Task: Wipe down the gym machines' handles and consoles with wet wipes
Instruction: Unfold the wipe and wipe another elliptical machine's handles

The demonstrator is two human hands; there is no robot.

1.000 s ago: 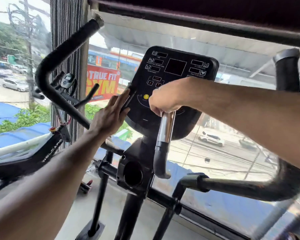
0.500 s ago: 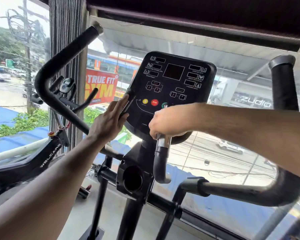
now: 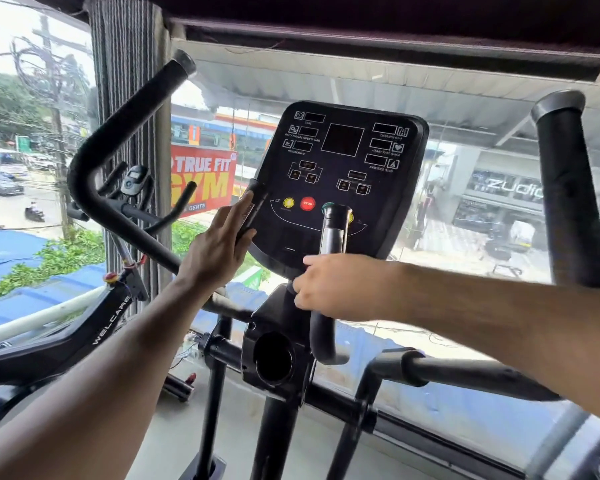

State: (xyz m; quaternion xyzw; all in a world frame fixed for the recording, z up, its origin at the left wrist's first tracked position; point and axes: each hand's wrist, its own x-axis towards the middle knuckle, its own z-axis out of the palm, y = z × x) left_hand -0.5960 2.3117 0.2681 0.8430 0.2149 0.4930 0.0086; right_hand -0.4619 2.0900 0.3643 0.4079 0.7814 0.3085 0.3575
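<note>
An elliptical trainer is shown with its black rounded-rectangle plastic console (image 3: 340, 181) facing the camera and two short upright sensor handles in front of it. The right hand (image 3: 340, 289) is seen wrapped round the lower part of the right chrome-and-black sensor handle (image 3: 333, 230), the fingers curled about the bar just above its black bend. The left hand (image 3: 222, 244) is laid with straight fingers (image 3: 245, 209) against the left black sensor handle (image 3: 253, 206), at the console's left edge; nothing is enclosed by it.

No wet wipe can be made out; whether one is hidden inside the right fist cannot be told. The handle emerges above the curled fingers and its bend below them.

Risks, as judged: the red round stop button (image 3: 307, 203) and the yellow round button (image 3: 288, 202) lie near both hands, and could be pressed by a careless pass. Moisture could be driven into the display windows if a dripping wipe were used. The black foam-covered swing arm (image 3: 118, 133) to the left and its twin (image 3: 568, 188) to the right appear untouched and could be skipped.
</note>
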